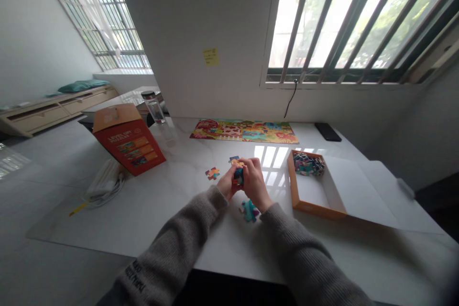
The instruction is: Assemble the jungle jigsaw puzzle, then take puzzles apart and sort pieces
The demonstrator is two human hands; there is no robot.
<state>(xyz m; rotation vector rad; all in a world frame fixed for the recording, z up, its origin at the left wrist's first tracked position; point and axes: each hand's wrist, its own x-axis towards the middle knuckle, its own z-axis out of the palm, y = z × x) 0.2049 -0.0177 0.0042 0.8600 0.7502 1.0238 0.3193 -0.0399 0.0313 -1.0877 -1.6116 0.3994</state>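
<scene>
Close together above the middle of the white table, my left hand point(227, 182) and my right hand point(255, 182) are both closed on dark and orange jigsaw puzzle pieces point(238, 176). My fingers hide part of these, so I cannot tell whether they are joined. A piece with orange and yellow on it point(234, 159) shows just beyond my fingertips. To the left of my left hand lies a loose orange and blue puzzle piece point(213, 173). Nearer to me, below my hands, are teal and purple puzzle pieces point(249, 211) on the tabletop.
An assembled puzzle strip point(244, 131) lies along the wall. On the right, an orange-rimmed box tray point(294, 186) holds a heap of pieces point(308, 163); a black phone point(327, 132) lies behind. A red puzzle box point(131, 146), power strip point(103, 179) and glass bottle point(154, 109) stand left.
</scene>
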